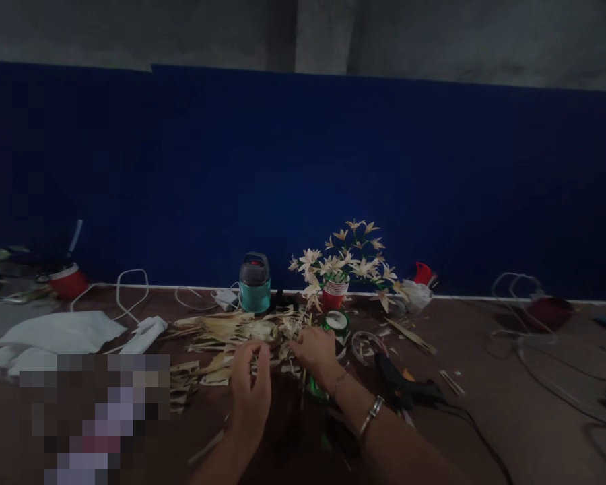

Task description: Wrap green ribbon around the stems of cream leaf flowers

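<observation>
My left hand (250, 387) is raised over the brown table (485, 417), its thumb and fingers pinched together on a thin pale strip of dried husk. My right hand (316, 351) reaches forward with curled fingers into the pile of dried husks (227, 333), gripping pieces there. Both wrists come in from the bottom edge; the right one wears bracelets. Just beyond the right hand lies a roll of green tape (337, 322). Behind that stands a red cup (334, 294) holding pale handmade flowers (343, 259).
A black glue gun (404, 387) with its cord lies right of my right arm. A teal jar (255, 283) stands at the back by a blue wall. White cloth (63, 333), a red bowl (68, 281) and white cables (525, 337) lie around. A pixelated patch covers the lower left.
</observation>
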